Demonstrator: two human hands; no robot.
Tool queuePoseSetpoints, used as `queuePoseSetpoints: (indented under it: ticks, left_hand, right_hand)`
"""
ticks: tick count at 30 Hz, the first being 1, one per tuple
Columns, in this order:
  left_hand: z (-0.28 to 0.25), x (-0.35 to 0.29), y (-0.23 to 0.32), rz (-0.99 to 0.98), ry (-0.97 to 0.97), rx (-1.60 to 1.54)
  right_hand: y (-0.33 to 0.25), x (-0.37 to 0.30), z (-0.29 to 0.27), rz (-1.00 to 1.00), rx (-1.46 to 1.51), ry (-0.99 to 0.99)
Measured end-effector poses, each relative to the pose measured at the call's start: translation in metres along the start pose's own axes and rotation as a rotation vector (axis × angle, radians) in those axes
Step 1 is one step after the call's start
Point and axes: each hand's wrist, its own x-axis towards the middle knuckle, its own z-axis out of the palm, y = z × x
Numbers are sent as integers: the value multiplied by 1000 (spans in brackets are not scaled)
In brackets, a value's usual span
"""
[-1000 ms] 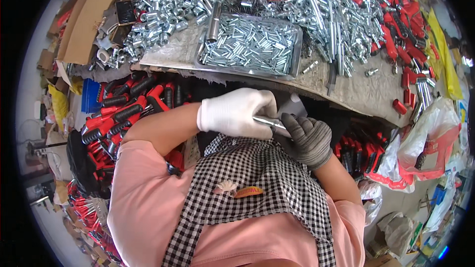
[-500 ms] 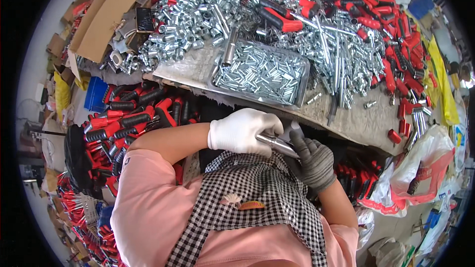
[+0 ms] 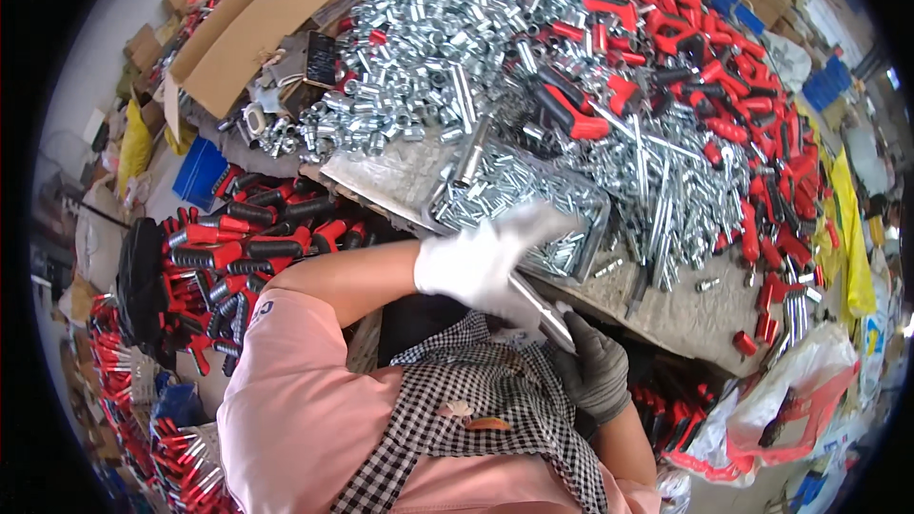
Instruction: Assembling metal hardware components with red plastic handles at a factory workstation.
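My left hand (image 3: 486, 262), in a white glove, reaches over the near side of a clear plastic tray (image 3: 598, 228) full of small metal pins (image 3: 509, 186). Its fingers are smeared by motion, so whether they hold anything cannot be told. Just below it, a shiny metal tube (image 3: 545, 316) slants down to the right. My right hand (image 3: 592, 368), in a grey glove, is closed round the tube's lower end, in front of my checked apron (image 3: 466, 381). The tube's upper end lies against or just under the left hand.
Silver sockets (image 3: 409, 67) heap on the bench (image 3: 381, 176), with red and black handles (image 3: 724, 95) and long metal rods (image 3: 657, 181) to the right. A thicker metal tube (image 3: 472, 152) leans on the tray. More handles (image 3: 257, 238) pile up below left; a plastic bag (image 3: 800, 390) hangs right.
My left hand has come off the tube and moved up over the pin tray. The tube stays in my right hand, now tilted more steeply. The whole view has shifted.
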Motion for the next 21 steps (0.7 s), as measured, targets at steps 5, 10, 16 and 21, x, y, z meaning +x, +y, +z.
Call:
queuePoseSetpoints:
  ticks: [5, 10, 16, 21]
  left_hand:
    - [-103, 33, -72, -468, 626, 493]
    - [-249, 20, -200, -1091, 702, 872]
    - [-279, 18, -272, -1395, 460, 1068]
    - [-281, 22, -252, -655, 585, 1092]
  right_hand:
    - [9, 0, 4, 91, 203, 68]
    - [16, 0, 5, 200, 266, 7]
    - [12, 8, 10, 209, 232, 48]
    - [5, 10, 11, 232, 228, 57]
